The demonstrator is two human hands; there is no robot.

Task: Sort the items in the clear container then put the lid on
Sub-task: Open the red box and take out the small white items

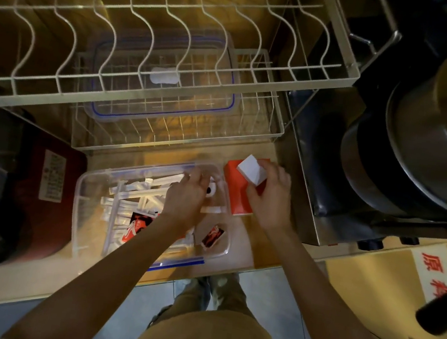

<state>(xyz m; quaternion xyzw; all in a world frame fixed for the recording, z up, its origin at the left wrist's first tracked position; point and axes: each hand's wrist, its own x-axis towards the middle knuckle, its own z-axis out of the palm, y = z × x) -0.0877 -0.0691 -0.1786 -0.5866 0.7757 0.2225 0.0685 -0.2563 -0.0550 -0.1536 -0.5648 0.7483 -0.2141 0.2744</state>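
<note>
Clear container (83,207): sitting on the counter (30,271) at its front edge, thin rigid see-through plastic with rounded corners; light, I'd say, and a bit flexy, so best lifted by the rim with both hands.
Contents: a jumble of white wrapped sticks (132,196), slim and stiff-looking, plus red-and-black sachets (135,226), soft and flat, easy to pinch by an edge.
Left hand (186,201): down inside the container at its far right corner, fingers curled by a small white roll (211,189); whether they've actually got it, I cannot tell.
Right hand (269,196): just right of the container, fingers clamped on a white block (252,170), matte and square-edged, probably featherweight.
Red box (238,191): touching the container's right wall, under that block, smooth card.
Lid (163,74): beyond the container, lying in a wire rack (267,112), clear with a blue seal; likely slick, so grip the edges.
</note>
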